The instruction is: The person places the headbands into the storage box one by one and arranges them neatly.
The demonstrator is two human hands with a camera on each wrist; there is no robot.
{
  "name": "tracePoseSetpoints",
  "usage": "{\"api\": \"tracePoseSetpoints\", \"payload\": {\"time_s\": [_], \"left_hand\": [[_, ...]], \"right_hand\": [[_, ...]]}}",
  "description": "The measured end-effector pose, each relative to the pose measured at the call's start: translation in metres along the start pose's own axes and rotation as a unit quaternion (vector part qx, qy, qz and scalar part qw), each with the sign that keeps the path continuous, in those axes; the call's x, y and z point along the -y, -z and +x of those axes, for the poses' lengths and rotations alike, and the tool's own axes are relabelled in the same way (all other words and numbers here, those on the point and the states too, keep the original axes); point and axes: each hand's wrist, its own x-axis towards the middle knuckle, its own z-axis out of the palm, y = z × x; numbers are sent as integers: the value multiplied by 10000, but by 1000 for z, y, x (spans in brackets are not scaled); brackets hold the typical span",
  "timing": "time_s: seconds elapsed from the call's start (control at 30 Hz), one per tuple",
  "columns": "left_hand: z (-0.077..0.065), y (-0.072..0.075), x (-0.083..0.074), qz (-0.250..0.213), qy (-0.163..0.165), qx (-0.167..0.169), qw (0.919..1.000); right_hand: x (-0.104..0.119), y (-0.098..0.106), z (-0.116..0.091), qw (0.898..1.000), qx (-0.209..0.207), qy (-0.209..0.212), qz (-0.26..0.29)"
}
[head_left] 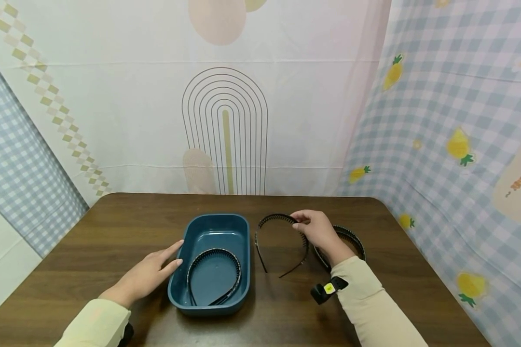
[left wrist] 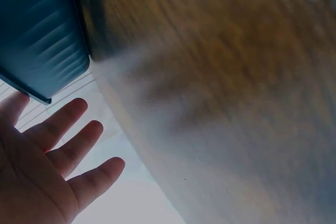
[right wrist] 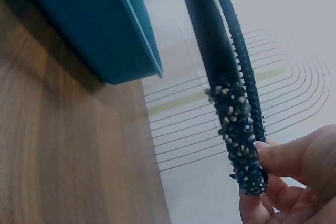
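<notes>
A blue plastic bin [head_left: 219, 222] stands on the table. My left hand [head_left: 145, 277] is at its left side, fingers extended, thumb and fingertips touching the rim; the left wrist view shows the fingers [left wrist: 73, 149] spread. Inside the bin lies a black headband [head_left: 239, 270]; whether it is one or more I cannot tell. My right hand [head_left: 316, 232] pinches another black toothed headband [head_left: 278, 216] between thumb and fingers, right of the bin. Up close, its band carries a section crusted with glittery beads [right wrist: 237, 135]. Both its tips point down toward the table.
Behind and below my right wrist lie more black headbands [head_left: 355, 238], partly hidden by the hand and sleeve. The brown wooden table [head_left: 126, 226] ends at a patterned white cloth [head_left: 147, 120] behind and a checked cloth [head_left: 425, 178] on the right.
</notes>
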Motion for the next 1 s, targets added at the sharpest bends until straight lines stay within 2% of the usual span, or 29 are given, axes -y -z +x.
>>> {"api": "tracePoseSetpoints", "payload": {"time_s": [0.77, 1.0], "left_hand": [[2, -1, 3, 77, -42, 16, 10000], [2, -1, 3, 50, -84, 35, 9999]], "right_hand": [[44, -11, 6, 9979, 114, 548, -338], [53, -17, 8, 9978, 187, 552, -329]]}}
